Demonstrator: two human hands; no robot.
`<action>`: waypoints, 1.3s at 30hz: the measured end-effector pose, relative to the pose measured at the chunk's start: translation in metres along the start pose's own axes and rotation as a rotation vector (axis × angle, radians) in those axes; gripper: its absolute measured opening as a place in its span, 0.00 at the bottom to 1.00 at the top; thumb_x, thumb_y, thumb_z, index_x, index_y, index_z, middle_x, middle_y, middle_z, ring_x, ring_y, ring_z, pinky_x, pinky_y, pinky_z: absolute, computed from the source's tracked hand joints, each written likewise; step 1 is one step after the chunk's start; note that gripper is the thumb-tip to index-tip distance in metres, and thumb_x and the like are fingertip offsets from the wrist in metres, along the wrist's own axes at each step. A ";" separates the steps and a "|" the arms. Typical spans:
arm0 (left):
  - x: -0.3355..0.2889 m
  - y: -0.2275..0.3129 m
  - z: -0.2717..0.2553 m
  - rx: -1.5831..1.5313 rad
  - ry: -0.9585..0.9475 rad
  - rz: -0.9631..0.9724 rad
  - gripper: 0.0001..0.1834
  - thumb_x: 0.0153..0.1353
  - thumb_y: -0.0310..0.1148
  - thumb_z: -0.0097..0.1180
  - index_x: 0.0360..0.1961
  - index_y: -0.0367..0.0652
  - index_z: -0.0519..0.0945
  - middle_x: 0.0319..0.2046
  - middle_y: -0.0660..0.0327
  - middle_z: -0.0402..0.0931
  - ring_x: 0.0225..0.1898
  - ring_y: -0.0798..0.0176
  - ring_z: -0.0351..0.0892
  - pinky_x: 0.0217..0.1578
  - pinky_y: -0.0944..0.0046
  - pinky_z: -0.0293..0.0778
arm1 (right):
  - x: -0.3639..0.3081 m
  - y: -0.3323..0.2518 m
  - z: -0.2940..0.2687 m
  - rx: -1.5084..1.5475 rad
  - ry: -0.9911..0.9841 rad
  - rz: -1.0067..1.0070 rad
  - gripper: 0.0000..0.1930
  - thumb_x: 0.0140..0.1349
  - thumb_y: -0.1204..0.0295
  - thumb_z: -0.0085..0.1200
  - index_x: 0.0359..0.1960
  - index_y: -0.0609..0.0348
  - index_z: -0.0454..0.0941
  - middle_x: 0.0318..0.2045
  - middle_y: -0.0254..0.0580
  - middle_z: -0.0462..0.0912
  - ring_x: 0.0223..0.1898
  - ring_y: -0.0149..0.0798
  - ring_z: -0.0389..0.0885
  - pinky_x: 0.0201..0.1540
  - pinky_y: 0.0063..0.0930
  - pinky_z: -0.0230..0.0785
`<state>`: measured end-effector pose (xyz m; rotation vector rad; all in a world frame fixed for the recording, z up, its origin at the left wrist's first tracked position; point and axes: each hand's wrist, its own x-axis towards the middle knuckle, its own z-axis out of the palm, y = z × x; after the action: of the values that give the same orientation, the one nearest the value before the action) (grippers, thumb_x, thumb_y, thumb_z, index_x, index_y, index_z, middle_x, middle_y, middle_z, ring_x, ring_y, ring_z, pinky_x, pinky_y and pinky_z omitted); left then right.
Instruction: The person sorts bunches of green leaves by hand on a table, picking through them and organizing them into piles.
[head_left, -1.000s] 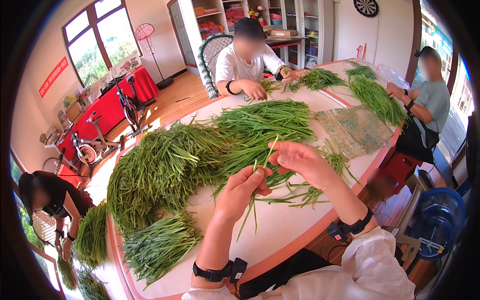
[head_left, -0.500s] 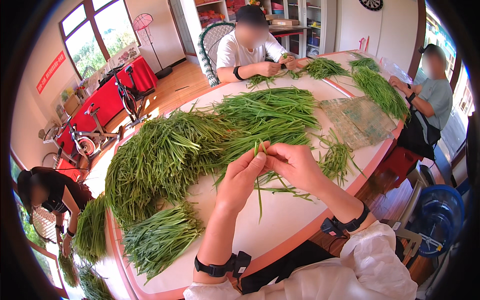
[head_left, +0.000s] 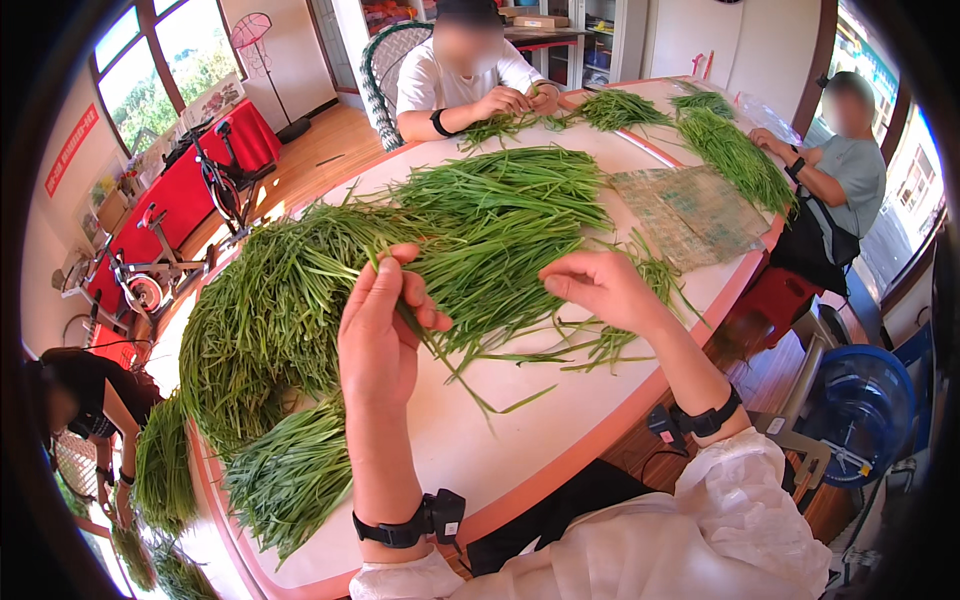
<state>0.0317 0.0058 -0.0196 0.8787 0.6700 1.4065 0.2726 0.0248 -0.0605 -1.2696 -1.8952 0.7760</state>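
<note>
Above the near side of the white desk [head_left: 470, 450], the person's left hand [head_left: 380, 325] is holding a few thin green stalks [head_left: 462, 380], which are trailing out below the fingers and slanting down to the right. The left grip is narrow, pinching these stalks between thumb and fingers. The right hand [head_left: 605, 288] is hovering well apart from the left, its fingers curling and its thumb lying close to the forefinger; this grip is appearing narrow, though whether the tips are meeting cannot be told.

Behind the left hand, a large heap [head_left: 260, 310] of greens is covering the desk's left part. A flatter heap [head_left: 510, 200] is lying beyond, and a smaller bundle [head_left: 290, 475] is resting left of the left forearm. Loose stalks [head_left: 655, 275] are lying near the right hand, just beside a mottled mat [head_left: 690, 215].

Across the desk, a co-worker in white [head_left: 470, 75] is handling greens; another in pale blue [head_left: 855, 170] is sitting at the right. At the left, a person in dark clothing [head_left: 100, 395] is bending forward.
</note>
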 end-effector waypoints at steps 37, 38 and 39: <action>-0.005 -0.001 0.006 0.092 -0.120 -0.087 0.13 0.65 0.36 0.42 0.42 0.38 0.72 0.21 0.67 0.63 0.21 0.70 0.64 0.22 0.68 0.66 | 0.021 0.073 -0.043 -0.164 0.144 0.038 0.08 0.51 0.69 0.54 0.32 0.57 0.78 0.25 0.38 0.81 0.26 0.33 0.78 0.30 0.26 0.68; -0.005 -0.002 0.005 0.113 -0.123 -0.075 0.12 0.65 0.36 0.42 0.40 0.38 0.72 0.22 0.66 0.65 0.22 0.68 0.66 0.22 0.67 0.67 | 0.021 0.063 -0.045 -0.134 0.133 0.001 0.08 0.52 0.70 0.55 0.33 0.58 0.79 0.24 0.37 0.81 0.25 0.32 0.77 0.30 0.26 0.68; -0.003 -0.006 0.000 0.125 -0.165 -0.071 0.13 0.65 0.36 0.42 0.41 0.37 0.72 0.25 0.63 0.70 0.25 0.66 0.71 0.26 0.66 0.70 | 0.020 0.051 -0.045 -0.142 0.108 0.004 0.08 0.52 0.70 0.55 0.32 0.58 0.79 0.24 0.38 0.81 0.25 0.32 0.77 0.29 0.26 0.68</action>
<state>0.0344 0.0027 -0.0246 1.0474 0.6620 1.2239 0.3307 0.0651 -0.0711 -1.3735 -1.8881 0.5715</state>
